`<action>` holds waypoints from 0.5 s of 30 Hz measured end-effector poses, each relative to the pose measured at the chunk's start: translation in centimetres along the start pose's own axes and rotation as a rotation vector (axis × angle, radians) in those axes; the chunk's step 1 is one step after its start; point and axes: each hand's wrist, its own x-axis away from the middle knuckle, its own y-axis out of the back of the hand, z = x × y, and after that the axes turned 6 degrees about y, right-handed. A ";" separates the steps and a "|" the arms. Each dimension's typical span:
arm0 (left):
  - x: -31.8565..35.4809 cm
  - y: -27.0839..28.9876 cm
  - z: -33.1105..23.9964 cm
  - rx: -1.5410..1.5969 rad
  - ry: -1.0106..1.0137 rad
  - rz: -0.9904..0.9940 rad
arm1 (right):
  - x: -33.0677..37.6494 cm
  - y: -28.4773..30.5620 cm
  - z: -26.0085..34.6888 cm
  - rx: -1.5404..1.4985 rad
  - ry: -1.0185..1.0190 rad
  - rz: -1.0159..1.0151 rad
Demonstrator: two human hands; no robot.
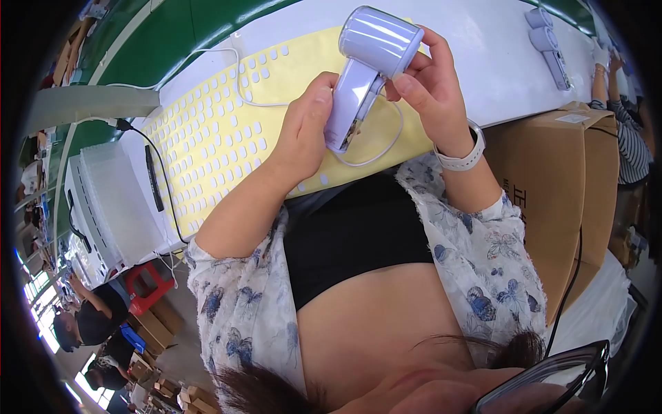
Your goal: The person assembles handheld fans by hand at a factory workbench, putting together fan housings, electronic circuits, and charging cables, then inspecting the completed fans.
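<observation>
A glossy lilac handheld fan (376,45) with a round barrel head is held up over the work table. My left hand (310,117) is closed round its handle, thumb along the side. The handle's side facing right looks open, with small inner parts showing near its lower end. My right hand (436,93) grips the back of the barrel, thumb and fingers pinched near where head and handle meet. Whether a small part sits between those fingertips I cannot make out. A thin white cable (396,138) loops below the fan, across the table.
Under my hands lies a yellow sheet (224,162) with many small white oval pads. More lilac fans (552,52) rest at the far right. A large cardboard box (552,159) stands at my right. A grey post (103,109) and a clear plastic stack (121,196) are on the left.
</observation>
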 end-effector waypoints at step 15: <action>-0.5 0.5 -0.8 -0.542 -0.357 0.060 | -2.6 3.9 5.5 0.219 0.692 0.312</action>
